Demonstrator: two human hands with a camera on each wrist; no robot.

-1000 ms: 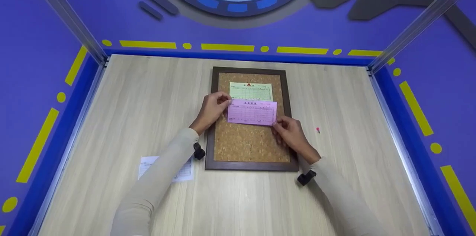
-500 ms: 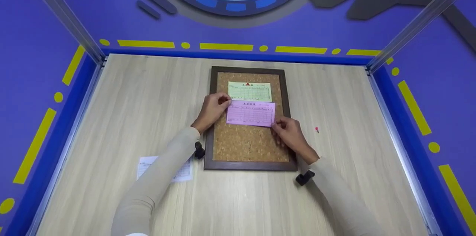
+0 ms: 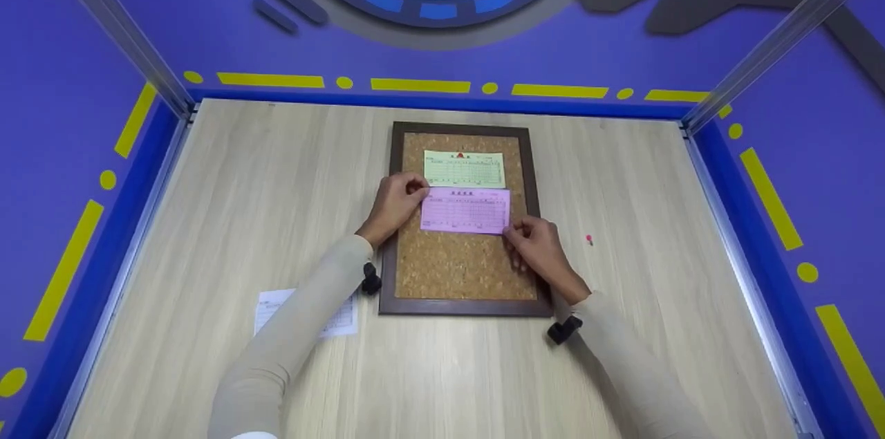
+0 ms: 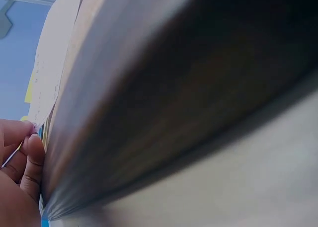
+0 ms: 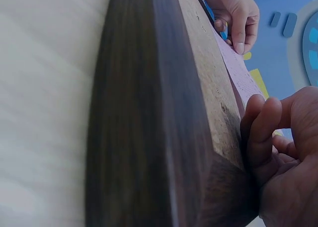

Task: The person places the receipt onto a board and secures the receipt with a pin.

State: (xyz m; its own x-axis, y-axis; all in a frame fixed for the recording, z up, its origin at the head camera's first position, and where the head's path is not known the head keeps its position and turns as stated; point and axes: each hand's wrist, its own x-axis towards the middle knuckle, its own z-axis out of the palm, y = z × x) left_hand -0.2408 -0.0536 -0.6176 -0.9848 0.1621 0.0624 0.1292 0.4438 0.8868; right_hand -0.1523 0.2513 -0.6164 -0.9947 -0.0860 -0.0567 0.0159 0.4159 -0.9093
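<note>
A pink printed slip (image 3: 465,212) lies over the middle of a cork board (image 3: 467,269), held between both hands. My left hand (image 3: 394,204) pinches its upper left corner between thumb and finger; the left wrist view shows that hand (image 4: 20,155) at the paper's corner. At the lower right corner, my right hand (image 3: 543,252) pinches the slip. Directly above is a green printed slip (image 3: 464,173) with a red pushpin (image 3: 460,155) at its top edge. The right wrist view has the right hand (image 5: 285,147) close over the cork, its fingertips partly hidden.
The board's dark brown frame (image 3: 467,307) lies on a light wood table (image 3: 657,356). A pink pushpin (image 3: 589,240) lies right of the board. Partly under the left sleeve is a white printed slip (image 3: 273,304). Blue walls (image 3: 484,59) enclose the table's back and sides.
The pink slip has shifted slightly down the board, so its top edge now sits along the green slip's lower edge instead of overlapping it. Both hands keep their pinch.
</note>
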